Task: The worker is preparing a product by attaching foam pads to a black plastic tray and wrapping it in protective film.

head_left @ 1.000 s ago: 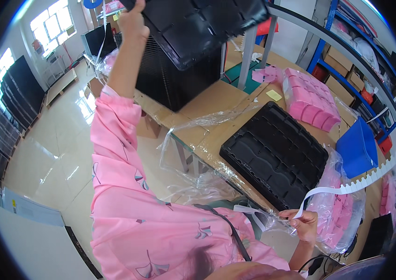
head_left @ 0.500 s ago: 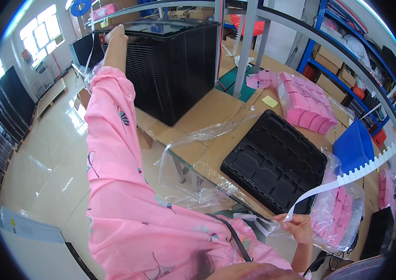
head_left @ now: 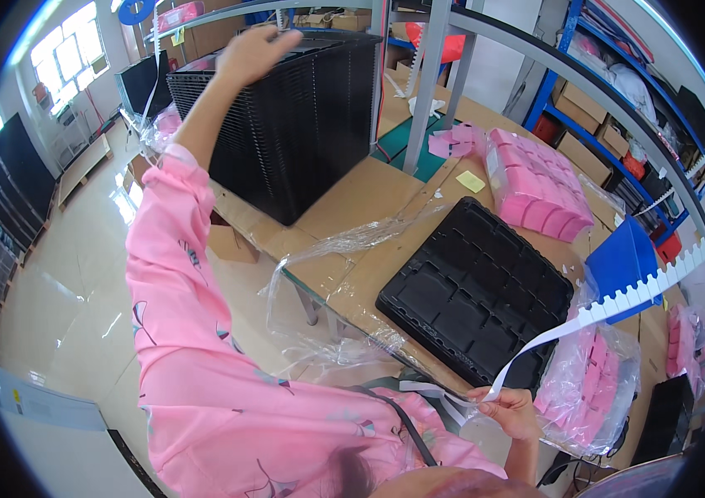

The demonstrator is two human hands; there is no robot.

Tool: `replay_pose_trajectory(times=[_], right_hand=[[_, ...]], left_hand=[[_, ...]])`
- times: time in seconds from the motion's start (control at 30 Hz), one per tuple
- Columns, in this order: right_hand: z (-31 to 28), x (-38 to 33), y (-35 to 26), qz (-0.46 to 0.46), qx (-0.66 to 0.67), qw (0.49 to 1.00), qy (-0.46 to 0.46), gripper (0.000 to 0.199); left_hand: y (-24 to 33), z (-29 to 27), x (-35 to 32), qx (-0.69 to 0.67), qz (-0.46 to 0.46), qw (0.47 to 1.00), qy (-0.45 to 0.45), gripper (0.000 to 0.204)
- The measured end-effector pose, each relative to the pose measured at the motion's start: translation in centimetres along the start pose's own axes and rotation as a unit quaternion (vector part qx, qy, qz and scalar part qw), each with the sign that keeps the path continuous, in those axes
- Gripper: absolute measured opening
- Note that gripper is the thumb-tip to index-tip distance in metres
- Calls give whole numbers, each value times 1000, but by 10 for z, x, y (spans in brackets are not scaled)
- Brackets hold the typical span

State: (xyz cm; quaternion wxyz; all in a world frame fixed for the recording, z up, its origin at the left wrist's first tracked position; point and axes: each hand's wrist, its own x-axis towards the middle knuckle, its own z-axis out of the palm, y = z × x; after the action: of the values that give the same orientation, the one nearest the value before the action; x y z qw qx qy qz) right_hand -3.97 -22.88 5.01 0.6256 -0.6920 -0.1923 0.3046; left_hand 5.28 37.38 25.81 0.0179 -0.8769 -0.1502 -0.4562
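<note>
My left hand [head_left: 259, 54] reaches over the top of a tall stack of black plastic trays [head_left: 303, 133] at the back left. Its fingers are stretched out, with nothing held in them; whether the palm touches the top tray I cannot tell. Low on the right, my right hand [head_left: 509, 411] pinches a white strip [head_left: 535, 344] with notches along one edge, which runs up to the right. Beside that hand, a shallow black tray [head_left: 477, 290] with moulded compartments lies on the table, its compartments showing no contents.
Bundles of pink pieces [head_left: 539, 178] lie behind the tray, and a bagged bundle [head_left: 589, 390] lies to its right. A blue bin [head_left: 622, 266] stands near them. Clear plastic film [head_left: 344, 249] hangs over the table edge. A grey metal post [head_left: 429, 91] rises beside the stack.
My left hand has moved right, from the stack's left edge to over its top, and its fingers have opened out. My right hand still pinches the strip.
</note>
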Motion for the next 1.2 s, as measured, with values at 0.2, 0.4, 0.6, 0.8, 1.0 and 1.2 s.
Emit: replay_pose_trajectory(times=[0.2, 0.4, 0.6, 0.8, 1.0, 1.2], right_hand=[[-3, 1, 7, -7, -4, 1000, -14, 13], [-5, -5, 10, -22, 16, 1000, 9, 14], [-5, -3, 15, -23, 32, 999, 18, 14], [0, -1, 22, -28, 21, 999, 24, 13], [2, -5, 20, -36, -53, 996, 57, 14], [12, 28, 7, -66, -42, 991, 106, 17]], left_hand=[[32, -11, -20, 141, -67, 980, -120, 37], [29, -4, -14, 159, -74, 977, -119, 34], [25, -3, -19, 138, -50, 983, -110, 34], [25, 1, -21, 137, -48, 983, -110, 33], [38, -1, -23, 182, 0, 980, -84, 35], [168, 2, -72, -306, 94, 938, -132, 33]])
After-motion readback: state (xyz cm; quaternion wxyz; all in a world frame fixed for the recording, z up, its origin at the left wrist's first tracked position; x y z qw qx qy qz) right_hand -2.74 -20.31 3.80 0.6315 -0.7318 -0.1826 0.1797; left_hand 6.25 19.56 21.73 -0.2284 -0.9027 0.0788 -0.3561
